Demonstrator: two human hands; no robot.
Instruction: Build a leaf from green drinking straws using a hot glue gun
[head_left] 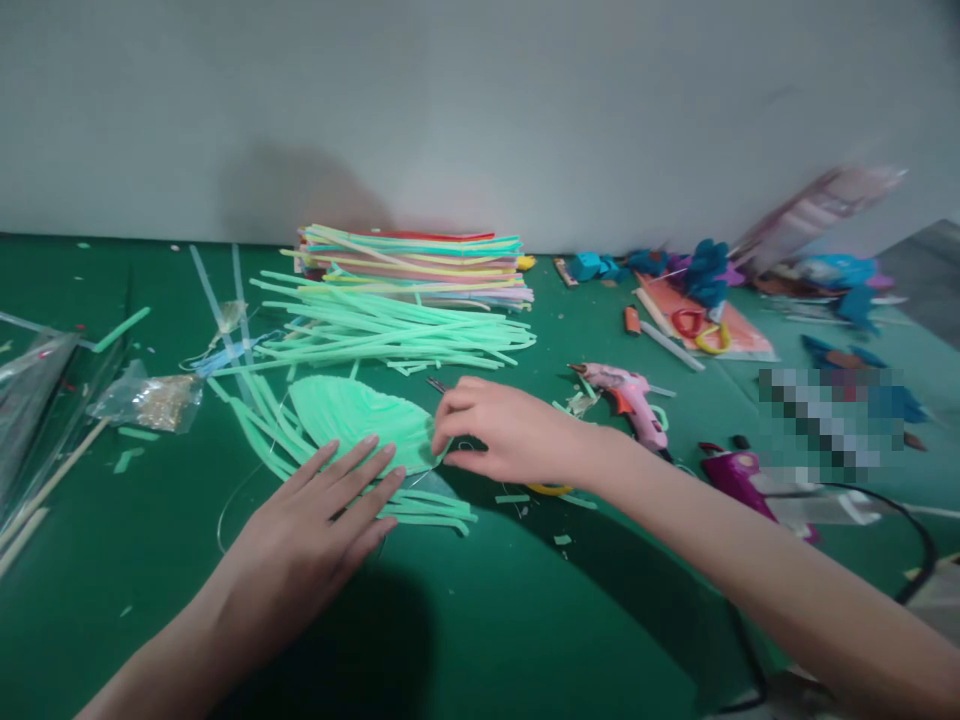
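A mint-green leaf-shaped piece of pipe cleaners (352, 405) lies on the green table, its strips laid side by side. My left hand (322, 525) rests flat over its lower edge with the fingers spread. At the piece's right tip, my right hand (487, 430) has thumb and fingers pinched together on it. A thin wire loops beside that pinch. Loose mint-green pipe cleaners (442, 508) stick out beyond my left fingertips. Partly under my right hand, a yellow handle (551, 490) shows, probably of scissors.
Behind the piece lie a mint-green pipe cleaner pile (420, 330) and a multicoloured bundle (412, 262). A pink glue gun (626, 395) lies right, near red-and-yellow-handled scissors (709, 335) and a purple tool (739, 475). A plastic bag of small beige bits (161, 400) lies left. Offcuts are scattered about.
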